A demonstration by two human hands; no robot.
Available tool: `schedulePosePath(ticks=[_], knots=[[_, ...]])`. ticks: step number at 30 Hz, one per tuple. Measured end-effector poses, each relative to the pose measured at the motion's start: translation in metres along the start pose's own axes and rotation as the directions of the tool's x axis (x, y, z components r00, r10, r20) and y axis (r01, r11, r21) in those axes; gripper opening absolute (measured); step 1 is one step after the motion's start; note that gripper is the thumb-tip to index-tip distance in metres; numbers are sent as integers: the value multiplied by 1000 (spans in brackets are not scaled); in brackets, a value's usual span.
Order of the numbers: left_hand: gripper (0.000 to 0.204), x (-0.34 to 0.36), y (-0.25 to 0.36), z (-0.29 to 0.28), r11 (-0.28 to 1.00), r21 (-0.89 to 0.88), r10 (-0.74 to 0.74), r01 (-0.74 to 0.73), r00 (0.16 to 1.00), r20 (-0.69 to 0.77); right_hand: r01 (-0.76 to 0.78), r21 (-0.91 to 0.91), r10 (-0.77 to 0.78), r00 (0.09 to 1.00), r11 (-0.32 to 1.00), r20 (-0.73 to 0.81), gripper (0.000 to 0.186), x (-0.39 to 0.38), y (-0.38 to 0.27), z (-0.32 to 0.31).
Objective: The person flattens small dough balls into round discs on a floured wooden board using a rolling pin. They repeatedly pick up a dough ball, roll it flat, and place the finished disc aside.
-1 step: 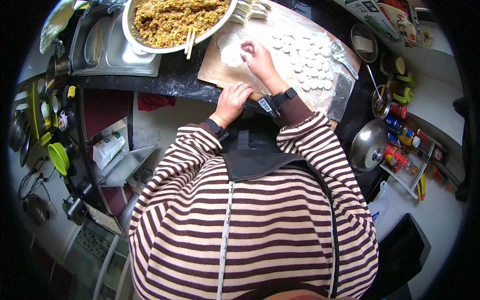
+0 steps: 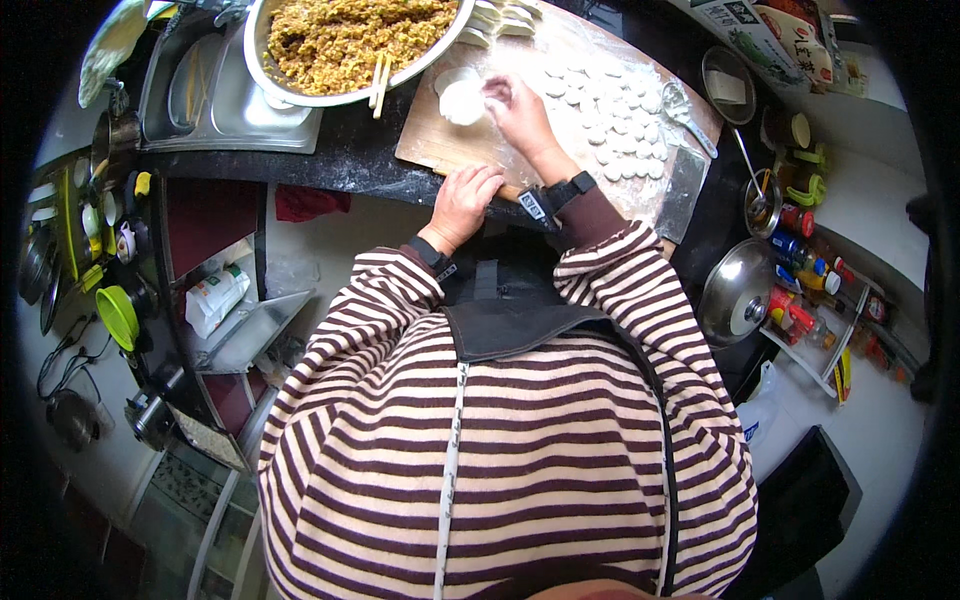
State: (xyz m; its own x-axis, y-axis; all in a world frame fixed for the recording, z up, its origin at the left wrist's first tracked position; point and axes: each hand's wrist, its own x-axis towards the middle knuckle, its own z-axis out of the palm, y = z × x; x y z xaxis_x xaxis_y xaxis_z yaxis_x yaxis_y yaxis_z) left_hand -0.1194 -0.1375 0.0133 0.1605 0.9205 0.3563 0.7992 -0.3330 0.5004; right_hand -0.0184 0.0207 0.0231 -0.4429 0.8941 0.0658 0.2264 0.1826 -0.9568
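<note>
At the near edge of the floured board point(image 2: 425, 137), the left hand point(image 2: 465, 205) is closed over the rolling pin point(image 2: 510, 193), presumably to steady it. On the board's left part lies a thin dough round point(image 2: 462, 103); the right hand point(image 2: 515, 112) has bent fingers at the round's right edge, though whether they pinch it cannot be told. Small dough pieces point(image 2: 597, 136) are spread over the board's right part, apparently against sticking; a bowl point(image 2: 256, 45) of filling point(image 2: 350, 45) stands beside its left edge, likely for reach
</note>
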Motion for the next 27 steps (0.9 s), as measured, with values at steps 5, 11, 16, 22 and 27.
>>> schedulePosePath(ticks=[5, 11, 16, 22, 27], knots=[[28, 3, -5, -2, 1000, -4, 4, -4, 1000, 21, 19, -750, -31, 1000, 661, -2, 46, -12, 35, -49], [25, 14, -6, 7, 997, 16, 75, -76, 995, 66, 175, -759, 96, 950, 628, 298, 49, -96, 35, -74], [26, 30, -2, 18, 989, -28, 146, -144, 987, 64, 78, -751, 90, 979, 655, 181, 50, -141, 26, -90], [26, 53, -6, 31, 998, -59, 24, -20, 997, 78, -255, -582, 131, 960, 773, -246, 42, -163, 22, -125], [47, 80, -18, 50, 992, 51, 106, -117, 976, 191, -430, -819, 419, 869, 380, -262, 71, -198, 25, -133]])
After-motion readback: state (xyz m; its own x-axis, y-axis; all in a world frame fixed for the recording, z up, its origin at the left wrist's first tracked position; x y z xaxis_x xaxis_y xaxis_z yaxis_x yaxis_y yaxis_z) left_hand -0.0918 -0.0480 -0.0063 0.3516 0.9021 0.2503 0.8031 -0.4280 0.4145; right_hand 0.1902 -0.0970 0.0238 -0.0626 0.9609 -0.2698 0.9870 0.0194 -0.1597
